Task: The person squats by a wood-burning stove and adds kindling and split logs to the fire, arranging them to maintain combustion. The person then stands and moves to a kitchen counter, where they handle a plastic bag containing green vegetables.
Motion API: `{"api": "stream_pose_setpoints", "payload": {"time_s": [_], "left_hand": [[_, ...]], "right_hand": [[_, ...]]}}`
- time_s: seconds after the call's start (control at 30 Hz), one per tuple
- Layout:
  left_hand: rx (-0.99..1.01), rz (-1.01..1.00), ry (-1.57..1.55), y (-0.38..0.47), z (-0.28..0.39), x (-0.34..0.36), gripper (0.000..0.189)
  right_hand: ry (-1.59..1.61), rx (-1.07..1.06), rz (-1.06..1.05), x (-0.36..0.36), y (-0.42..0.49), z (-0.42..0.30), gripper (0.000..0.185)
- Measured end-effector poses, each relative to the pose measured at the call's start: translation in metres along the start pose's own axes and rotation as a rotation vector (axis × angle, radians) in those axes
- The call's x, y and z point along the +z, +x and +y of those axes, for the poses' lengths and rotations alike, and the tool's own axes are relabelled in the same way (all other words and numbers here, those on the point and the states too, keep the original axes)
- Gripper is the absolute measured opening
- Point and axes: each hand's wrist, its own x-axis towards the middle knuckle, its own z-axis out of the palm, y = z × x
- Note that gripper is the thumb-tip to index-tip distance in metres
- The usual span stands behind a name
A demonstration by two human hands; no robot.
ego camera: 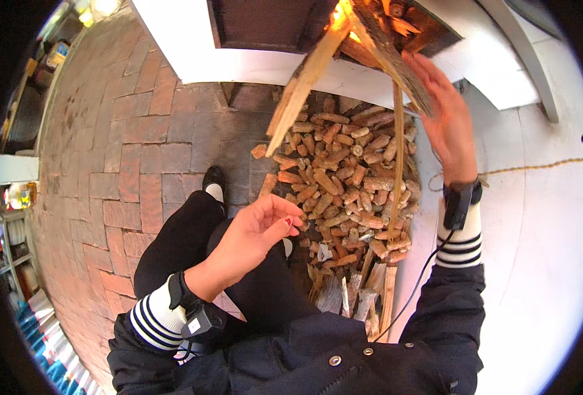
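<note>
Flames burn in the opening of a white stove (271,66), with several split sticks of firewood jutting out. A pale split stick (305,86) slants out to the left, and a bark-covered piece (395,61) leans out to the right. A thin stick (397,158) hangs down over a heap of dry corn cobs (341,182). My right hand (444,118) is raised with fingers extended beside the bark-covered piece; whether it touches or grips the wood cannot be told. Over the heap's left edge, my left hand (267,229) has its fingertips together, possibly around something small.
Upright pieces of split wood (360,296) stand close to my body below the cobs. A brick floor (138,148) spreads to the left, with shelves (17,242) at the far edge. On the right is a white wall (519,222) with a cord (533,167) across it.
</note>
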Motion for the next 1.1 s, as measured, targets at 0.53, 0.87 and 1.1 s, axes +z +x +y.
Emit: {"api": "stream_pose_setpoints", "payload": {"time_s": [0.53,0.87,1.1], "left_hand": [[0.05,-0.068,0.2,0.003,-0.013,0.022,0.015],[0.098,-0.018,0.202,0.01,-0.012,0.016,0.015],[0.118,-0.035,0.191,0.014,-0.014,0.016,0.016]], "right_hand": [[-1.514,0.156,0.222,-0.142,-0.268,0.241,0.028],[-1.715,0.281,-0.244,-0.089,-0.284,0.276,0.033],[-1.43,0.363,0.078,-0.089,-0.308,0.238,0.053]]}}
